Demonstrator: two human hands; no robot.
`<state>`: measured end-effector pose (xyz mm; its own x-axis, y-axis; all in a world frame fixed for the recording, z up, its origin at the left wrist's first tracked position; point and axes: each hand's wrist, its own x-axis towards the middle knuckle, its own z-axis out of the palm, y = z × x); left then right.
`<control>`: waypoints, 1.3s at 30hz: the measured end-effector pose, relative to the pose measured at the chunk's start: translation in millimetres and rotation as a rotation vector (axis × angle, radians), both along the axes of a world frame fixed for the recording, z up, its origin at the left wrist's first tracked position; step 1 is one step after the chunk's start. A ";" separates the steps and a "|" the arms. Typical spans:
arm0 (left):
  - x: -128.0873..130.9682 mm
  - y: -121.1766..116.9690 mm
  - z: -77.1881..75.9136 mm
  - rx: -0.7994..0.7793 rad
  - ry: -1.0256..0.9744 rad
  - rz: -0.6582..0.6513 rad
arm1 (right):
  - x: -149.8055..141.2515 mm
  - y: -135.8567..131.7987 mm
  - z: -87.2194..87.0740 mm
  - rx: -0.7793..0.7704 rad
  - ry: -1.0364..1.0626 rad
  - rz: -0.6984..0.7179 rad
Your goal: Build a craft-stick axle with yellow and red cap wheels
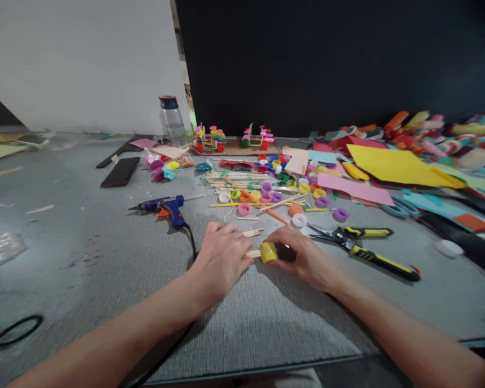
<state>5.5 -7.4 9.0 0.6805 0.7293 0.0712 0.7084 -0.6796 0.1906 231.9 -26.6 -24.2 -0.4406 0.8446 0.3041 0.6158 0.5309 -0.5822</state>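
1. Left hand (224,252): fingers curled around thin, straight wooden sticks (254,254).
2. Right hand (305,256): fingers hold a shiny, round yellow piece (269,252) at the sticks' tips, over the streaky gray table (242,328).
3. Nearby: a blue plastic glue gun (173,209), black-and-yellow metal pliers (341,236).

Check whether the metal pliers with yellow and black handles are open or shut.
Open: the metal pliers lie with yellow and black handles spread and tips apart.

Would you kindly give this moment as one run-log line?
Left hand: holding wooden sticks | Right hand: holding yellow piece at the sticks | Nearby on table: blue glue gun, pliers
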 end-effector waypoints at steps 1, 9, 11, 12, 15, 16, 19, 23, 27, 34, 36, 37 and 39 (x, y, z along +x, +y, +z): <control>-3.0 1.2 3.4 0.005 0.009 -0.002 | 1.0 0.1 -0.3 -0.001 -0.003 0.003; -68.4 12.2 33.7 0.041 0.105 -0.009 | 12.1 -2.2 -3.8 -0.019 -0.020 -0.001; -76.1 12.4 32.9 -0.011 0.127 -0.002 | 12.3 -2.9 -2.1 -0.023 -0.018 0.000; -76.1 12.1 32.0 -0.053 0.157 0.005 | 11.9 -3.1 -0.8 -0.025 -0.018 0.005; -66.1 10.4 29.9 -0.180 0.207 0.025 | 10.2 -3.0 3.0 -0.019 -0.020 0.027; -61.9 9.7 29.3 -0.211 0.189 0.025 | 9.7 -2.8 3.8 -0.016 -0.022 0.032; -54.4 9.2 26.5 -0.254 0.083 0.015 | 8.9 -1.9 4.3 0.004 -0.025 0.029; -57.5 12.3 19.2 -0.234 0.009 -0.012 | 9.2 -1.5 2.3 0.039 -0.009 0.023; -59.8 13.7 16.2 -0.225 -0.032 -0.029 | 9.9 -1.4 -0.6 0.051 0.009 0.026; -55.6 10.6 17.7 -0.227 -0.011 -0.014 | 8.2 -1.7 -1.5 -0.050 0.046 -0.006; -55.8 10.7 16.1 -0.217 -0.004 -0.025 | 7.4 -1.5 -1.0 -0.064 0.061 -0.015; -56.1 10.6 15.2 -0.212 -0.003 -0.028 | 7.2 -1.4 -0.8 -0.066 0.067 -0.018; -56.8 10.4 13.7 -0.206 -0.003 -0.029 | 6.8 -1.3 -0.3 -0.068 0.083 -0.022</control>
